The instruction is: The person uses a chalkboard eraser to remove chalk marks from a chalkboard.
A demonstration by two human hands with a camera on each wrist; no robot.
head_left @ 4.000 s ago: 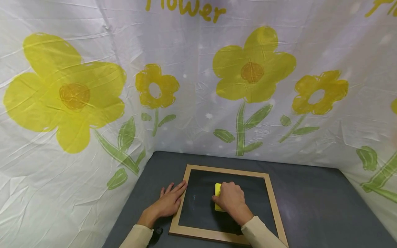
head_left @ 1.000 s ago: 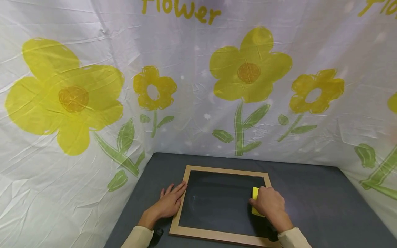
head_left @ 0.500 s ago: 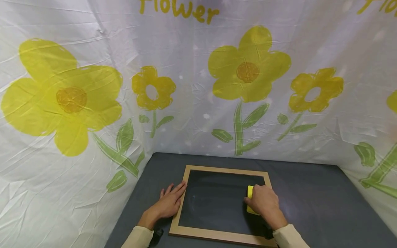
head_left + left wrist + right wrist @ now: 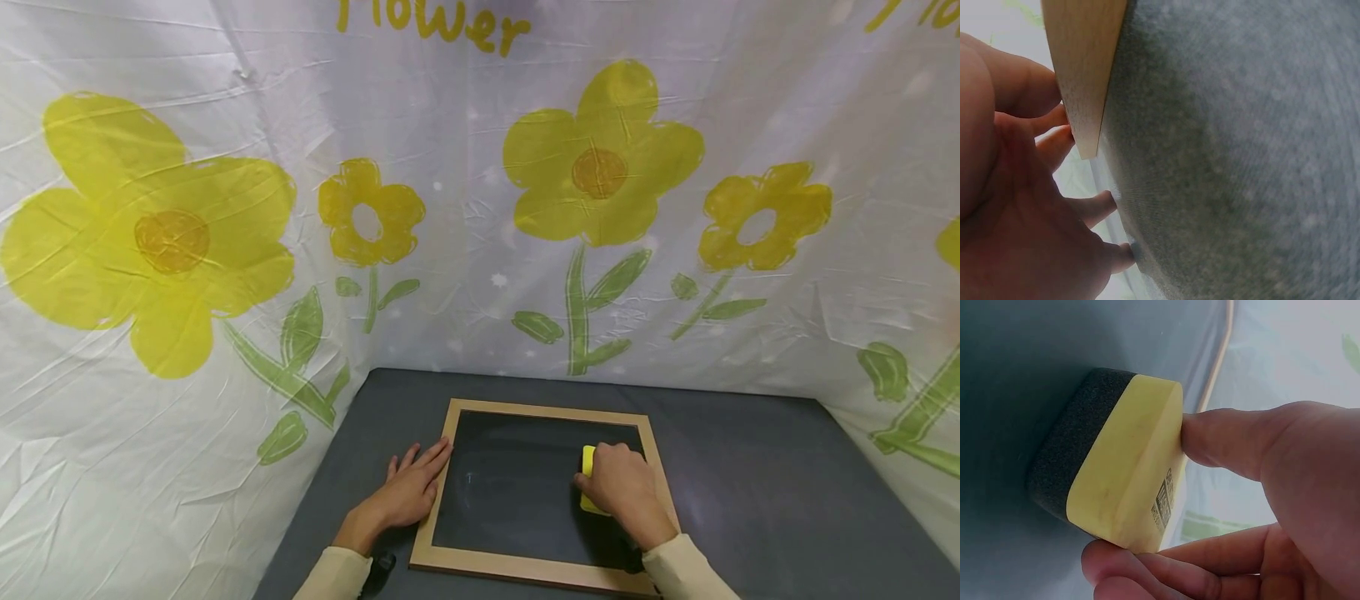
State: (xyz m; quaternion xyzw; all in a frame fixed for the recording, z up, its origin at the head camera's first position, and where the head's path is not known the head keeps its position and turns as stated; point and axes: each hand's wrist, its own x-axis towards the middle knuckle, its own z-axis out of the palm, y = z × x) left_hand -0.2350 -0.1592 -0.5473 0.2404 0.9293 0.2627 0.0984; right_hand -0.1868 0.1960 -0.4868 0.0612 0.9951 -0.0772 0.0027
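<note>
A small blackboard (image 4: 517,492) with a light wooden frame (image 4: 487,562) lies flat on the dark table. My right hand (image 4: 619,485) grips a yellow board eraser (image 4: 588,481) over the right part of the black surface. In the right wrist view, thumb and fingers hold the yellow body of the eraser (image 4: 1129,462), its dark felt side turned to the board. Faint whitish marks (image 4: 469,479) show near the board's left side. My left hand (image 4: 405,493) lies with fingers spread, touching the left side of the frame; its other fingertips (image 4: 1124,256) reach the table cloth.
Dark grey cloth covers the table (image 4: 780,500). Behind and to the left hangs a white curtain (image 4: 465,333) printed with yellow flowers. A black strap-like thing (image 4: 378,572) shows by the left cuff.
Four seconds ago the eraser was near the board's middle; a second ago it was at the right edge. Since then my right hand has slid it leftward. My left hand stays put.
</note>
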